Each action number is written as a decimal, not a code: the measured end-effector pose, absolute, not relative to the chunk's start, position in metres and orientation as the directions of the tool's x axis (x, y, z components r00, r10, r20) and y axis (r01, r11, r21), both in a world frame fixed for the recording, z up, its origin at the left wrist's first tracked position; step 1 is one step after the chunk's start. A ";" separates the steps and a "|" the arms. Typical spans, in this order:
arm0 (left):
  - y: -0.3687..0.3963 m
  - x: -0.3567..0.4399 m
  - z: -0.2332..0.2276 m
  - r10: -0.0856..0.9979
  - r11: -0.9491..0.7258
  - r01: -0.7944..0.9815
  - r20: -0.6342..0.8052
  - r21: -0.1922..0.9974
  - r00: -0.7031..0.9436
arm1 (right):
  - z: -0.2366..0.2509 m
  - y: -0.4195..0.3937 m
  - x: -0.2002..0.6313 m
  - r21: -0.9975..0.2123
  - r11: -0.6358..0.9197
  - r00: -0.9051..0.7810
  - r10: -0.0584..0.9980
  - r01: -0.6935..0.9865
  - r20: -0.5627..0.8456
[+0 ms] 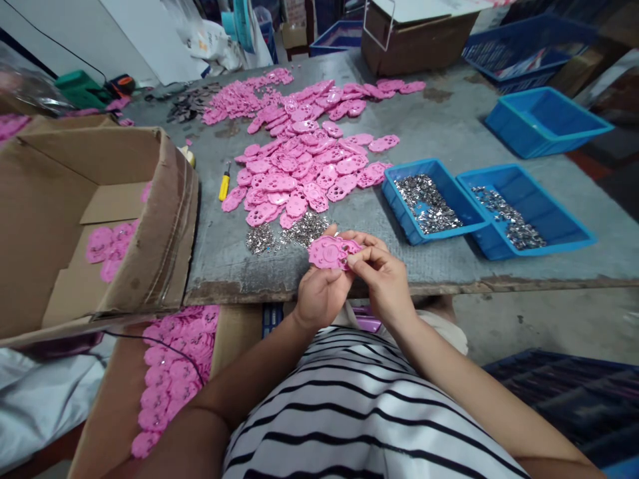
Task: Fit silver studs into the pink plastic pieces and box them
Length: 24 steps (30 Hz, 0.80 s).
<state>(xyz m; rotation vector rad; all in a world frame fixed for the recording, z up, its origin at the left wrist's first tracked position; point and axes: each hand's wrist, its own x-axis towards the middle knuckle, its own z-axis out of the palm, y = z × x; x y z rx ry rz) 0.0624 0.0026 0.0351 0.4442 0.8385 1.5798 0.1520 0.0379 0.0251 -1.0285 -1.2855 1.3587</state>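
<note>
Gripping a pink plastic part [332, 253] at the table's [449, 133] six o'clock edge, the left hand [319, 296] pinched its rim while the right hand's [384, 283] fingertips closed on its three o'clock edge; judged light, stiff, best held by edges.

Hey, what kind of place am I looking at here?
Probably a small assembly workshop. A worn table is heaped with identical pink parts, blue trays hold small metal pieces, and both hands hold one pink part at the table's edge.
</note>
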 end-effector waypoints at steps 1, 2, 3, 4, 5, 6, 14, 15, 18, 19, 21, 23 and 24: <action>0.003 0.063 0.035 0.959 -0.003 -0.666 -0.186 0.746 -0.213 | 0.025 0.038 0.152 -0.995 0.021 -0.177 0.984 -0.097 0.038; 0.003 0.064 0.036 0.954 -0.001 -0.647 -0.193 0.762 -0.229 | 0.025 0.037 0.151 -0.995 0.019 -0.175 0.984 -0.099 0.036; 0.003 0.064 0.036 0.949 -0.001 -0.633 -0.199 0.774 -0.244 | 0.025 0.037 0.151 -0.995 0.017 -0.173 0.984 -0.097 0.034; 0.003 0.064 0.036 0.946 0.000 -0.623 -0.202 0.783 -0.254 | 0.025 0.037 0.151 -0.996 0.014 -0.172 0.985 -0.094 0.030; 0.003 0.065 0.036 0.943 0.000 -0.614 -0.204 0.790 -0.263 | 0.024 0.037 0.151 -0.996 0.009 -0.172 0.985 -0.090 0.024; 0.003 0.065 0.036 0.940 0.002 -0.604 -0.207 0.797 -0.271 | 0.024 0.037 0.150 -0.996 0.002 -0.172 0.985 -0.090 0.018; 0.002 0.067 0.033 0.949 -0.015 -0.643 -0.191 0.766 -0.250 | 0.023 0.036 0.148 -0.972 -0.098 -0.168 0.984 -0.213 -0.062; 0.002 0.067 0.033 0.951 -0.008 -0.640 -0.193 0.768 -0.243 | 0.023 0.036 0.148 -0.970 -0.101 -0.170 0.983 -0.219 -0.064; 0.003 0.066 0.031 0.949 0.013 -0.621 -0.206 0.784 -0.240 | 0.023 0.035 0.147 -0.967 -0.114 -0.176 0.982 -0.229 -0.074; 0.003 0.066 0.031 0.947 0.016 -0.617 -0.210 0.787 -0.242 | 0.024 0.035 0.147 -0.965 -0.119 -0.176 0.981 -0.232 -0.078; 0.003 0.067 0.031 0.944 0.013 -0.611 -0.211 0.791 -0.252 | 0.024 0.034 0.146 -0.962 -0.125 -0.171 0.982 -0.242 -0.084; 0.003 0.067 0.031 0.944 -0.006 -0.611 -0.197 0.792 -0.265 | 0.024 0.033 0.145 -0.960 -0.121 -0.154 0.985 -0.254 -0.083; 0.003 0.068 0.032 0.945 -0.021 -0.614 -0.184 0.789 -0.270 | 0.023 0.033 0.144 -0.959 -0.117 -0.145 0.986 -0.259 -0.081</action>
